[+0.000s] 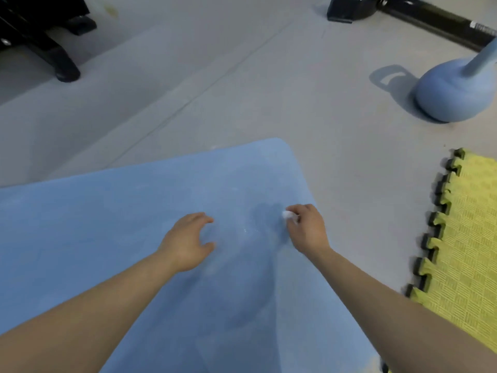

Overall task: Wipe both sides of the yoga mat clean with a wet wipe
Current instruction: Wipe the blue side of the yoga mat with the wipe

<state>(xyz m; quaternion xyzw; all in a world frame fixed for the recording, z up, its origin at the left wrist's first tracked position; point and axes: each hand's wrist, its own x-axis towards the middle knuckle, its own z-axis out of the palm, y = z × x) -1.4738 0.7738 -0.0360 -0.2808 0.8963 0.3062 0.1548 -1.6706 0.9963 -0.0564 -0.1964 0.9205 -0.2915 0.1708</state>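
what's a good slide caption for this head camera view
Right hand pinches a white wet wipe on the blue yoga mat; left hand hovers open beside it.

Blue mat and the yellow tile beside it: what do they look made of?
Blue mat: probably soft foam, matte, with a rounded corner and faint darker patches. Yellow tile: likely foam too, with a woven-look embossed top, darker underlayer and jigsaw-cut interlocking edge.

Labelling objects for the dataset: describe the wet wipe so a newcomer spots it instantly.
Start at the big blue yoga mat spread on the grey floor. Near its right edge, the right hand presses down on it, fingers curled. The wet wipe is the small white wad poking out past those fingers, the only white thing on the mat.
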